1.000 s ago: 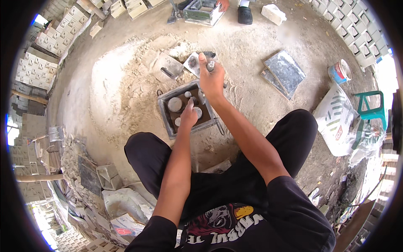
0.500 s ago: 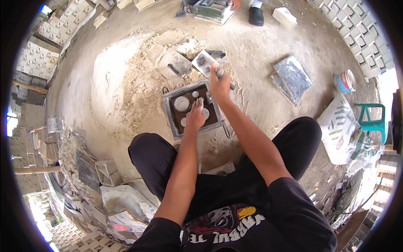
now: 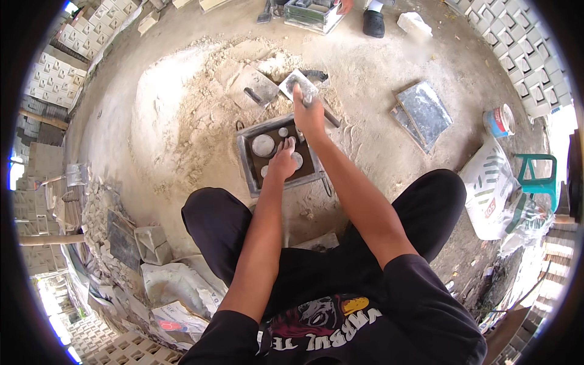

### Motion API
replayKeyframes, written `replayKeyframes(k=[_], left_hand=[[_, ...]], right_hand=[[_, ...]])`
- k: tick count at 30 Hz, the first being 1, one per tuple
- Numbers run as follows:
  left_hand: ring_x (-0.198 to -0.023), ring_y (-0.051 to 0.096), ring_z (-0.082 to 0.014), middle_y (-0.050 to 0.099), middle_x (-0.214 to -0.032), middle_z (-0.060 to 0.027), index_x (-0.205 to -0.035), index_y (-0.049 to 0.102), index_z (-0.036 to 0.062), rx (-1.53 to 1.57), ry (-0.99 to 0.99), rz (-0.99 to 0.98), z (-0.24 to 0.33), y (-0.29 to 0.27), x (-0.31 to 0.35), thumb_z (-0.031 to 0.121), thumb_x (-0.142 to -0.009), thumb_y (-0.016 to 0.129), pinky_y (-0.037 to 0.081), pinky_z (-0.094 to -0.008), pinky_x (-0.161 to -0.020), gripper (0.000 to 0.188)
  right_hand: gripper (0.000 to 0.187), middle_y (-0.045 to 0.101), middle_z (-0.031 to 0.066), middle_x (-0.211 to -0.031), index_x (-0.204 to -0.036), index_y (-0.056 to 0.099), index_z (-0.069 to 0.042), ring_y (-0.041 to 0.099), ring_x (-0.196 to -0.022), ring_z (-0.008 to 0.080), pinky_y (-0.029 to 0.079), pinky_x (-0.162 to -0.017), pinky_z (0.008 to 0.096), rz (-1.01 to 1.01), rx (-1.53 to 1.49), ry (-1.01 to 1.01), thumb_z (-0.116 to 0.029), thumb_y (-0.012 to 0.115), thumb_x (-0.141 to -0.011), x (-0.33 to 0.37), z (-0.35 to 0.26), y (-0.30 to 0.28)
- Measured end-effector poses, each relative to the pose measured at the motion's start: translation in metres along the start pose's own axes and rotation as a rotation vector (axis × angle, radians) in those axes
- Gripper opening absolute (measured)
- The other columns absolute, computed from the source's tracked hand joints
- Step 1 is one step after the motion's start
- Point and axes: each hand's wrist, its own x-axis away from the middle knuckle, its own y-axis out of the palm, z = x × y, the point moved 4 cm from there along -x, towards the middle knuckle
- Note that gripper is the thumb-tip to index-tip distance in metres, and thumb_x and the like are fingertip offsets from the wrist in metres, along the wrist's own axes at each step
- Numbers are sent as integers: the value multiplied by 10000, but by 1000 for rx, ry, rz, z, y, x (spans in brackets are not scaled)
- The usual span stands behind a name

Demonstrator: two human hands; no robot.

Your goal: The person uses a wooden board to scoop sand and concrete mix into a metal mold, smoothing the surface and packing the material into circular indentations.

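A grey rectangular mould frame [image 3: 248, 165] lies on the ground between my knees, filled with dark sand. Several pale round pieces are set in the sand, the largest a disc [image 3: 263, 145] at the left. My left hand [image 3: 283, 159] reaches into the frame with its dusty fingers drawn together among the small pieces; what they hold is hidden. Above the frame's far right corner, my right hand [image 3: 310, 118] is closed round a tool with a dark rod-like end [image 3: 332, 118]; the rest is hidden or blurred. Just beyond lies a pale square plate [image 3: 299, 85].
Loose pale sand [image 3: 176, 103] spreads left of the frame, with a flat handled board [image 3: 254, 86] on it. To the right are a grey panel [image 3: 426, 115], a bucket [image 3: 500, 120], a white sack [image 3: 486, 188] and a green stool [image 3: 538, 176]. Another person's shoe [image 3: 373, 24] shows ahead.
My right hand has shifted slightly left and turned with its tool. My left hand stays among the round pieces, its fingers a little higher.
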Motion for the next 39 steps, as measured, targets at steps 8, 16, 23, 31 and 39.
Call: replayKeyframes(k=[8, 16, 23, 31, 39], left_hand=[[-1394, 289, -361, 290, -1521, -173, -1486, 258, 60, 65, -6, -33, -3, 4, -3, 43, -831, 386, 312, -407, -1132, 668], [-1296, 416, -374, 282, -1516, -139, -1512, 202, 158, 206, -94, -150, -1, -3, 6, 95, -816, 398, 357, -402, -1083, 726], [-1223, 480, -403, 358, -1463, -172, -1525, 120, 201, 130, -102, -178, 0, -11, 4, 96, -820, 396, 400, -433, -1037, 765], [-1247, 465, -398, 320, -1491, -174, -1526, 117, 198, 103, -218, -299, 12, -10, 9, 100, -828, 380, 366, -429, -1067, 752], [-1328, 385, -386, 223, -1548, -152, -1533, 4, 217, 178, -57, -86, -30, 26, -9, 105, -825, 380, 320, -419, -1107, 809]], right_hand=[[517, 526, 179, -562, -720, 603, 34, 512, -518, 282, 413, -554, 414, -126, -155, -23, -425, 549, -953, 11, -12, -4], [501, 469, 100, -520, -652, 516, 35, 375, -506, 188, 357, -508, 392, -77, -230, -3, -354, 571, -962, 28, 3, -20], [474, 505, 136, -523, -645, 520, 29, 390, -485, 211, 364, -501, 402, 15, -333, -98, -323, 567, -960, 45, -6, -27], [396, 550, 188, -564, -693, 574, 44, 486, -503, 253, 404, -528, 415, -33, -239, 38, -255, 547, -951, 68, -12, -45], [398, 456, 44, -548, -648, 494, 13, 381, -549, 108, 337, -504, 350, 64, -250, 85, -228, 543, -962, 92, 2, -47]])
